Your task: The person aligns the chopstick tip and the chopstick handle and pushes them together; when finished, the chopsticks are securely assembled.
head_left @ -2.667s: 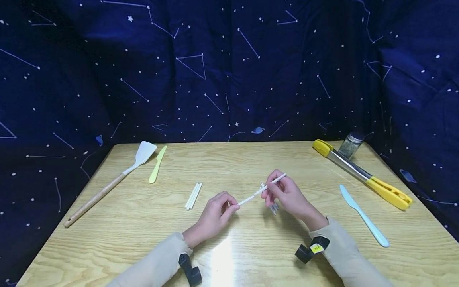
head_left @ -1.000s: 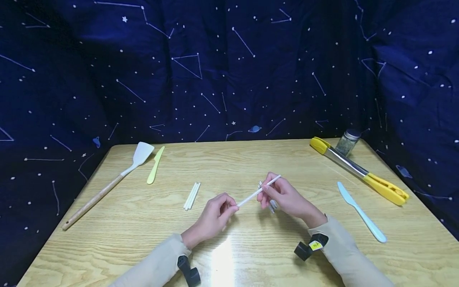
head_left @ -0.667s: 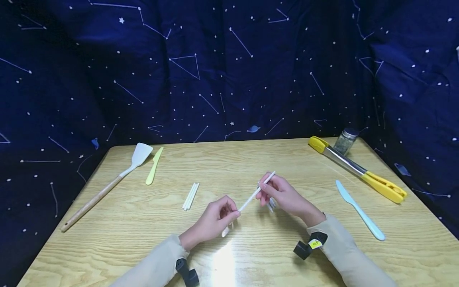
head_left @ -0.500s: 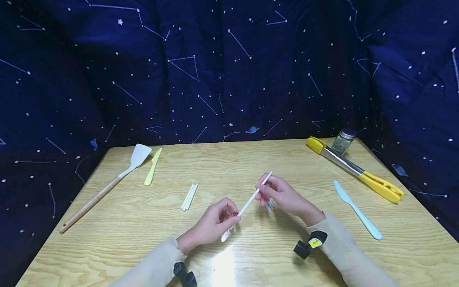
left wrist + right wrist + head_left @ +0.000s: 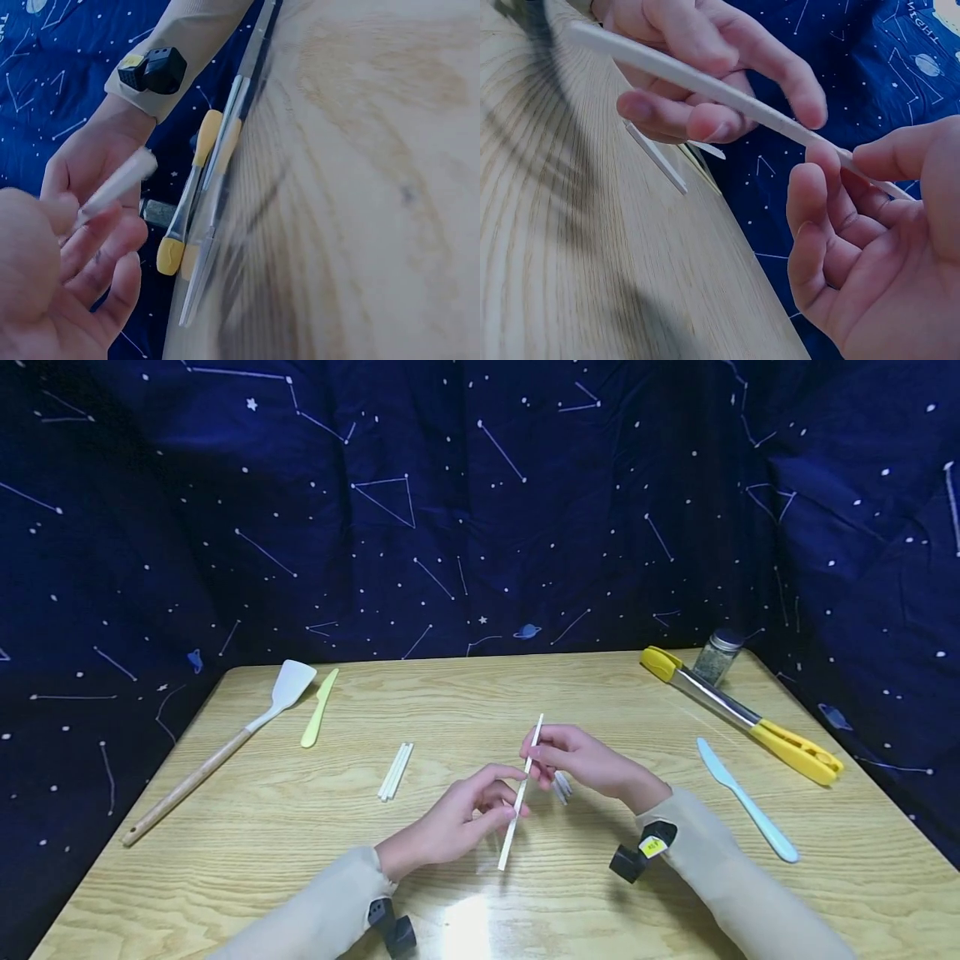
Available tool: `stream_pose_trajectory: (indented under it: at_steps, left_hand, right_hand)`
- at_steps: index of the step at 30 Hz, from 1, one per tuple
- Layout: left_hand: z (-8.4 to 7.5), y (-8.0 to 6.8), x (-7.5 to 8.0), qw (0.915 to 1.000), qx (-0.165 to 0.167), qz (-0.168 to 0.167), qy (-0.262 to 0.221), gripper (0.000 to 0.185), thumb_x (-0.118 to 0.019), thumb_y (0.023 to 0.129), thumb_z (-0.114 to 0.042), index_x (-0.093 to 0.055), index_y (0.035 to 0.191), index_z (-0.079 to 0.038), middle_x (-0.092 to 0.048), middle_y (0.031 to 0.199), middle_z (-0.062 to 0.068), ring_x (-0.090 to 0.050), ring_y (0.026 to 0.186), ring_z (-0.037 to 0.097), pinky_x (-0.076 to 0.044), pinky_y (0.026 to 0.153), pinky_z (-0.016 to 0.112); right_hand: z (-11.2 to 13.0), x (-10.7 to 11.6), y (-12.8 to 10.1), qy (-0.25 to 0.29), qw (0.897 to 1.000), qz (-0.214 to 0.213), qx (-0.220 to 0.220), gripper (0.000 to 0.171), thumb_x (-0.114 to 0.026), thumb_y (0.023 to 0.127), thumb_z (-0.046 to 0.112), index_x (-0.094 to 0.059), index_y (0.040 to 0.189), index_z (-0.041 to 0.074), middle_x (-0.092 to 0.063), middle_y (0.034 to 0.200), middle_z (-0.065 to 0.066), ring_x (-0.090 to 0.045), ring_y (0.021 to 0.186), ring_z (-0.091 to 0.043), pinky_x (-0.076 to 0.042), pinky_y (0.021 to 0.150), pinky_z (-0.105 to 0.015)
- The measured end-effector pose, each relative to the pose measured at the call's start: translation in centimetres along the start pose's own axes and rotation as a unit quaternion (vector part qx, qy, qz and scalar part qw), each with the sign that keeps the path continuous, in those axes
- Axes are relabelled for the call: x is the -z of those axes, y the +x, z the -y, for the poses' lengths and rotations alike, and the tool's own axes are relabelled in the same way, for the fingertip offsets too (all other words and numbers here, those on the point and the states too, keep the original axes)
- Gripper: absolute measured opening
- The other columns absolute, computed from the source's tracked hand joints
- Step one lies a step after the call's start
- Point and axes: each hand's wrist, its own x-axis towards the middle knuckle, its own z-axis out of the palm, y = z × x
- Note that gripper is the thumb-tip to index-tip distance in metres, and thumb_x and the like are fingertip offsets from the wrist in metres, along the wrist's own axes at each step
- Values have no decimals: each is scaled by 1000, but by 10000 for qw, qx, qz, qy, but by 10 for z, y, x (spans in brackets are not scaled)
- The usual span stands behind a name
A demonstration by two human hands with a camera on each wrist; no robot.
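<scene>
A slender white stick (image 5: 510, 837) slants between my hands in the head view, its lower end pointing toward me. My right hand (image 5: 581, 762) pinches it near the upper part with thumb and index finger, as the right wrist view also shows. My left hand (image 5: 468, 814) is beside the stick's lower half, fingers spread and loose, with thumb tip and index fingertip right at it. In the left wrist view the stick (image 5: 120, 180) is blurred in front of the hands. Short white sticks (image 5: 562, 787) lie beyond the right hand, partly hidden by it.
Left of my hands lies another small group of white sticks (image 5: 395, 772). Farther left are a spatula (image 5: 225, 752) and a yellow knife (image 5: 320, 708). On the right lie a light-blue knife (image 5: 750, 802) and yellow-ended tongs (image 5: 720, 702), beside a lidded jar (image 5: 717, 657).
The stick has turned to stand steeper in the head view, and its lower end now extends past my left hand. My left fingers have loosened from it; the right hand keeps its pinch.
</scene>
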Motion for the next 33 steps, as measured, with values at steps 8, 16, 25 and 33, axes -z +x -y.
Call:
stream_pose_trajectory:
  at_steps: [8,16,25,33]
  left_hand:
    - [-1,7,-3,9999,-1,20,-109,46,-60,93,-4,-43,136,-1,-69,103,22,-68,80,12,-58,70,29]
    - [4,3,0,9999,81,-103,-58,46,-63,90,0,-44,132,-1,-69,100,22,-69,82,26,-56,69,26]
    - [5,-7,15,9976,607,-325,-53,46,-64,88,3,-45,129,-1,-70,98,22,-68,71,29,-57,64,28]
    - [13,-29,41,9904,642,-1140,445,42,-63,85,9,-46,122,-2,-69,90,21,-63,73,10,-53,64,22]
  right_hand:
    - [2,0,5,114,9998,133,-95,26,-41,102,15,-54,106,-8,-57,79,-2,-57,68,-10,-46,68,-26]
    - [2,0,7,153,9993,304,-147,26,-39,103,14,-53,109,-8,-57,80,-5,-56,68,-9,-46,67,-27]
    - [-4,1,6,-513,9961,-662,-269,26,-41,102,10,-52,113,-12,-54,77,-3,-54,66,-15,-49,64,-28]
    - [-17,-6,2,-1687,9777,-1248,51,13,-48,98,4,-58,101,-3,-53,68,-4,-50,57,-9,-43,54,-23]
